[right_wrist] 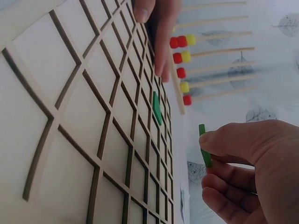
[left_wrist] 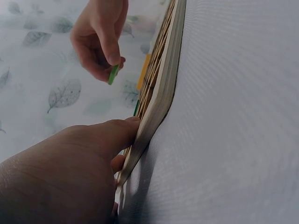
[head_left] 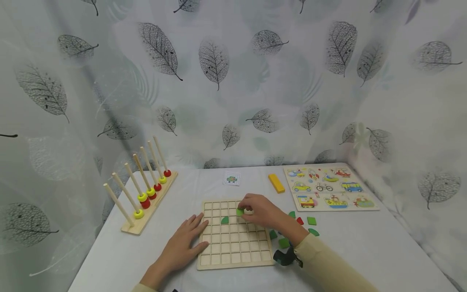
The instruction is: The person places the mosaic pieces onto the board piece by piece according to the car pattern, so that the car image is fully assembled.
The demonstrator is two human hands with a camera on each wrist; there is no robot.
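A wooden grid board (head_left: 215, 259) lies on the white table. My left hand (head_left: 182, 245) rests along its left edge, fingers spread; in the left wrist view the thumb (left_wrist: 124, 133) touches the rim. Between thumb and fingers, my right hand (head_left: 262, 211) pinches a small flat green tile (head_left: 239, 212) above the board's upper part. From the right wrist view, that green tile (right_wrist: 204, 145) is held on edge, apart from the grid. A darker green quarter-circle piece (head_left: 224, 220) sits in one of the grid's cells.
Loose green pieces (head_left: 311, 221) and a red piece (head_left: 300, 221) lie right of the board. Behind it are a picture card (head_left: 231, 179) and a yellow block (head_left: 276, 183). A picture puzzle (head_left: 335, 192) lies at right, a peg stand with beads (head_left: 149, 209) at left.
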